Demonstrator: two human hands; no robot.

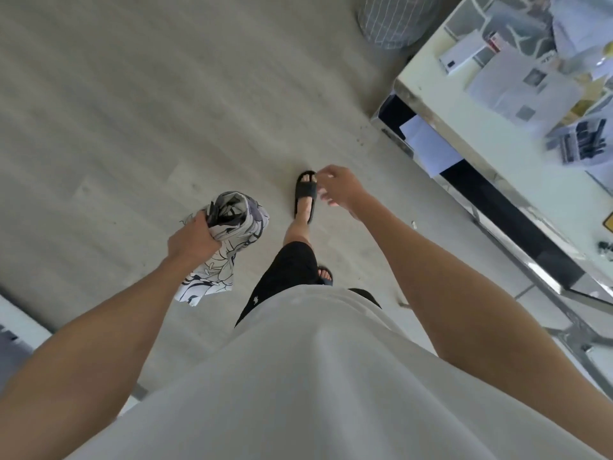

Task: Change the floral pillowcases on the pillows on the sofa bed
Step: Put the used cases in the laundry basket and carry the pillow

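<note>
Head view, looking straight down mid-stride over a pale wood floor [116, 111]. Left hand [192, 239] curled tight round a bunched floral pillowcase [229, 224], grey-and-white print, wadded top poking up past the knuckles, loose tail hanging down past the wrist toward the floor. Long axis of the bundle running roughly up and down in frame, along the line of walking. Right hand [341, 189] out ahead, carrying nothing, fingers loosely bent and relaxed. Well apart from the cloth, with a black-slippered foot [305, 197] between the two in frame.

No sofa bed in sight, no pillow either, so no telling which way they lie from here. A grid-patterned basket [391, 24] at the top edge, ahead and to the right; nearer the right hand than the left. Possibly a laundry basket, possibly where this cover is headed, but only a guess. Cannot tell whether this cover is the used one or the fresh one.

Glass tabletop [497, 161] along the right side, strewn with papers [517, 84] and a white box [461, 58]. A grey-white edge [16, 327] at lower left, too cropped to name.

Pillowcase on the left side, then; any drop or hand-over toward that basket means swinging the left arm across the body or passing to the free right.
</note>
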